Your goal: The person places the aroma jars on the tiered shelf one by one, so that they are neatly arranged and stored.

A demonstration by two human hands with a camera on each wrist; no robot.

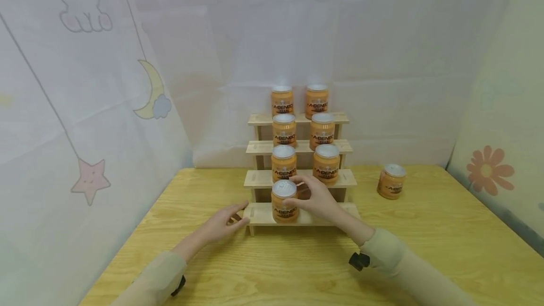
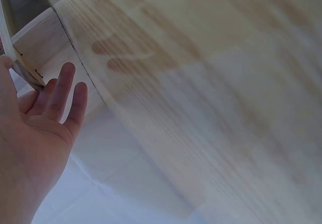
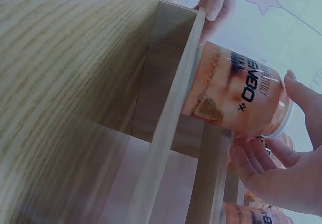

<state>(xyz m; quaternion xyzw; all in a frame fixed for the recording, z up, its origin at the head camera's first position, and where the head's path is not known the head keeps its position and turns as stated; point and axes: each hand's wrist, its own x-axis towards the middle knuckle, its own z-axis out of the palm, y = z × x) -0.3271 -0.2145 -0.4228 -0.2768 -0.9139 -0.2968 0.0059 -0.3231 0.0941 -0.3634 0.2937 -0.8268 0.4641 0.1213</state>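
Note:
An orange can with a silver lid (image 1: 284, 211) stands upright on the lowest step of a wooden stepped stand (image 1: 260, 213), left of the middle. My right hand (image 1: 316, 198) holds it from the right, thumb at the front and fingers round the back. In the right wrist view the same can (image 3: 236, 90) sits between the thumb and fingertips, its base on the plank. My left hand (image 1: 225, 223) grips the left end of the lowest plank. In the left wrist view this hand (image 2: 43, 128) has its outer fingers loosely spread beside the wood.
Matching cans stand in pairs on the upper steps, such as one can (image 1: 326, 164) above the right hand. Another can (image 1: 392, 182) stands on the yellow wood-grain table (image 1: 289, 268), right of the stand. Printed cloth (image 1: 374, 37) hangs behind and on both sides.

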